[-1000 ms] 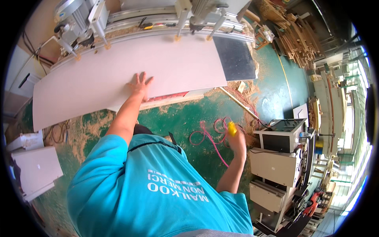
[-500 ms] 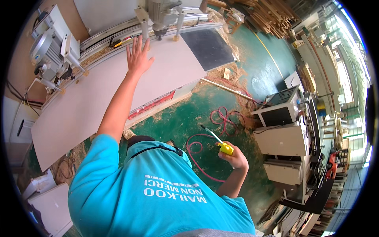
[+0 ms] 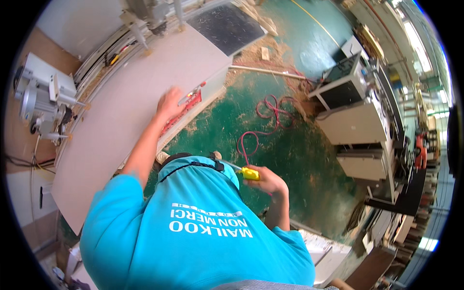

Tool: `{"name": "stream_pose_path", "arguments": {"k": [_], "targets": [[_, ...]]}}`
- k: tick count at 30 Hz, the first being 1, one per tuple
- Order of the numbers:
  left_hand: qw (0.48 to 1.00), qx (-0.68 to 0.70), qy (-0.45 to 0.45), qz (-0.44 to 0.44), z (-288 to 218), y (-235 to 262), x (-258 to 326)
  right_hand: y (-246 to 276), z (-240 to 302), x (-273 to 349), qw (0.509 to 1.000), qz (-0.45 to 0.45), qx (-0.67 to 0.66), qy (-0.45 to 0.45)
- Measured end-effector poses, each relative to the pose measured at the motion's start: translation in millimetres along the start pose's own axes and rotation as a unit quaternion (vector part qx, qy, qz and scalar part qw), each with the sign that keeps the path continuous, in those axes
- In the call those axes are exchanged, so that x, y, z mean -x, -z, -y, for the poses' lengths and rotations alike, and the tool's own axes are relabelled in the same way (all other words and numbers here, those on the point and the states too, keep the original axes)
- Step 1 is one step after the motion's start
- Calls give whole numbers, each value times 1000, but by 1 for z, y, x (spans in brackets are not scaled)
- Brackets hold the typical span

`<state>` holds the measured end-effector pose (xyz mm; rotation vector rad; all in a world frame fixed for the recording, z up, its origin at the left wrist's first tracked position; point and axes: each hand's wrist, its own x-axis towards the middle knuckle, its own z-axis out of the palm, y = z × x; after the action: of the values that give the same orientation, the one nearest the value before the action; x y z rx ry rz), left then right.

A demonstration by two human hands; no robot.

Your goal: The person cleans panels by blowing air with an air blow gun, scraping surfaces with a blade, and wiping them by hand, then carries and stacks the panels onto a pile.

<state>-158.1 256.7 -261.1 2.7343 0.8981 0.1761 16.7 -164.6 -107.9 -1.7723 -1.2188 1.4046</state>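
A large pale board (image 3: 130,101) lies flat along a machine bed on my left. Over its near edge is my left hand (image 3: 169,102), beside a red panel with controls (image 3: 193,100) on the machine's front. That hand is smeared by motion, so its fingers and any contact are unclear. My right hand (image 3: 268,181) is closed around the yellow handle of a screwdriver (image 3: 250,173). The shaft points left, toward my waist.
Two motor units, one at the left (image 3: 41,104) and one at the top (image 3: 147,17), stand along the board's far side. A red hose (image 3: 276,112) loops over the sawdust-strewn green floor (image 3: 299,164). A pale cabinet machine (image 3: 355,124) stands on the right.
My left hand has come back from the board's far side to its near edge. My right hand, still gripping the screwdriver, has drawn in toward my body. The view has shifted.
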Motion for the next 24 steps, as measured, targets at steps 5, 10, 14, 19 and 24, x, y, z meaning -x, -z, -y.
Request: {"name": "stream_pose_path", "arguments": {"k": [5, 10, 14, 19, 24], "targets": [[910, 298, 241, 157, 17, -79, 152, 13, -14, 8, 924, -350, -13, -156], [711, 506, 478, 102, 23, -99, 164, 74, -15, -8, 996, -75, 7, -49], [561, 623, 540, -69, 24, -80, 147, 126, -34, -65, 961, -205, 158, -101], [347, 697, 581, -240, 25, -74, 92, 160, 38, -157, 958, -117, 246, -89], [226, 692, 486, -484, 101, -120, 126, 176, 55, -225, 946, 142, 291, -16]]}}
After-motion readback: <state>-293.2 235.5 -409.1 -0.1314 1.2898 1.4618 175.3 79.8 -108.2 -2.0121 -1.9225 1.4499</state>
